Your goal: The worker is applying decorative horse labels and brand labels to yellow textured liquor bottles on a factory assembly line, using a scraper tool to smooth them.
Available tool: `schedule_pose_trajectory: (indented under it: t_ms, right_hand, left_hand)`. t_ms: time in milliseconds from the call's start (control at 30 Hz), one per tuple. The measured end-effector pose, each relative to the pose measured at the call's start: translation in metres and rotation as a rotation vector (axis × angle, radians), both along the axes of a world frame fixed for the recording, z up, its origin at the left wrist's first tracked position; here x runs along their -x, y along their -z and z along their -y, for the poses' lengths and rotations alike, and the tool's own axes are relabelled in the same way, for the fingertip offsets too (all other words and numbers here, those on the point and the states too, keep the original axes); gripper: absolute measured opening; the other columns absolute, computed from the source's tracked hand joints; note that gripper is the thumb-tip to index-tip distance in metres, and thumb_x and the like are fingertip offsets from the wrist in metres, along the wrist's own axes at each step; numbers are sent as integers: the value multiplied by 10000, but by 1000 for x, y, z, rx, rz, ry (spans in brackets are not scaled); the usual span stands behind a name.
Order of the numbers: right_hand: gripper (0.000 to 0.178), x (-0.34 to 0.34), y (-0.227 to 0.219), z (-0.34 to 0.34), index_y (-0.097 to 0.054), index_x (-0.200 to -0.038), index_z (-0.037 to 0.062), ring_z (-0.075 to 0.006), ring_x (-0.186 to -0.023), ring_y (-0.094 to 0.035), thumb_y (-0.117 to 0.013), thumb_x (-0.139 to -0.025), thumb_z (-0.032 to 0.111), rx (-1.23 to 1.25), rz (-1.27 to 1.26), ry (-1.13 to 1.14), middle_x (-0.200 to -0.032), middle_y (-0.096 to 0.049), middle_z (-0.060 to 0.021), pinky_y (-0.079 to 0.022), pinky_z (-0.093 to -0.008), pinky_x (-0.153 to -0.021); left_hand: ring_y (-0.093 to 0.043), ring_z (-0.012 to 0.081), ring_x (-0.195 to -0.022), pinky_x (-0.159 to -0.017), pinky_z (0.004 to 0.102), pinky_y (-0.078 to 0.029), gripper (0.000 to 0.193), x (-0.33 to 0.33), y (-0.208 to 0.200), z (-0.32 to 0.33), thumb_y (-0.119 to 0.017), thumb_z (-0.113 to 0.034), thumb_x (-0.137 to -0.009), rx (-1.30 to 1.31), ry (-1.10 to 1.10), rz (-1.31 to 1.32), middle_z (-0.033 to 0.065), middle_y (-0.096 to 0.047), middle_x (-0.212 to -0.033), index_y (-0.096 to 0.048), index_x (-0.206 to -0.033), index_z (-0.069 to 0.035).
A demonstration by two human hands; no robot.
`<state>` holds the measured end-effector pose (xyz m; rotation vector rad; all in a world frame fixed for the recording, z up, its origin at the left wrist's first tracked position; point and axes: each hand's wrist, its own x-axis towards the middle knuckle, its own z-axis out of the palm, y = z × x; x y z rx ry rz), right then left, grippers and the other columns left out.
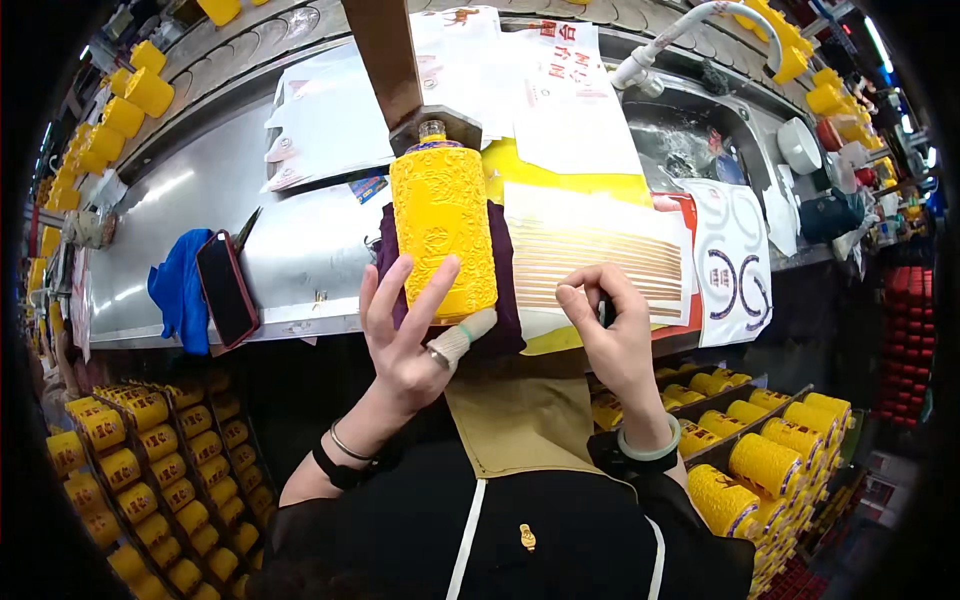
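A yellow bottle (440, 220) with raised patterning lies on a dark purple cloth (508, 290), its clear glass neck against a block at the end of a wooden beam (385, 55). My left hand (405, 340) is at the bottle's lower end, fingers spread and touching it. A pale finger sleeve covers its thumb, which rests by the base. To the right, my right hand (615, 325) is closed in a pinch above a white sheet of thin gold strips (600, 255). Something dark shows inside its curled fingers, too hidden to name.
Left on the metal bench lie a phone (227, 290) and a blue cloth (180, 285). White printed sheets (570, 100) cover the back. A sink (690, 130) with a white tap (640, 70) stands back right. Racks of yellow bottles (770, 460) flank me below the bench.
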<state>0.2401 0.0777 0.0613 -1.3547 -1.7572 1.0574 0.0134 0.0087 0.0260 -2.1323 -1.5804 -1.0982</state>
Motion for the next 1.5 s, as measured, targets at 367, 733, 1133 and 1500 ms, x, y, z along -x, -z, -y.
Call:
schedule_pose_trajectory:
  t_ms: [367, 733, 1133, 1500]
  right_hand:
    - [152, 8, -8, -81, -704, -992, 29, -259, -763, -589, -727, -913, 156, -168, 298, -168, -853, -600, -120, -474, -364, -717]
    - [418, 42, 70, -230, -614, -1329, 65, -367, -1182, -610, -621, -913, 106, -522, 668, -238, -1340, -628, -133, -509, -443, -1003]
    - [325, -56, 33, -189, -692, -1189, 57, -332, -1104, -613, -716, -901, 204, -275, 658, -211, -1146, -665, -160, -488, -400, -949]
    - [370, -248, 42, -229, -745, -1176, 62, -331, -952, -715, -737, -883, 288, -55, 773, 162, -1004, -747, -214, -535, -373, -864]
  left_hand:
    - [-557, 370, -1321, -1174, 548, -320, 752, 22, 1, -4, -839, -52, -711, 246, 6, 396, 225, -571, -1432, -533, -1396, 5]
    - [-503, 344, -1372, -1127, 421, -423, 778, 22, 1, -9, -832, -13, -724, 313, 53, 487, 210, -496, -1488, -505, -1430, 12]
    - [-518, 369, -1345, -1145, 479, -378, 795, 25, 8, -12, -881, -132, -720, 285, 43, 458, 217, -520, -1448, -516, -1410, 20]
    - [-540, 354, -1309, -1092, 417, -449, 817, 20, 1, -15, -896, -131, -727, 269, 40, 404, 212, -504, -1449, -499, -1419, 46]
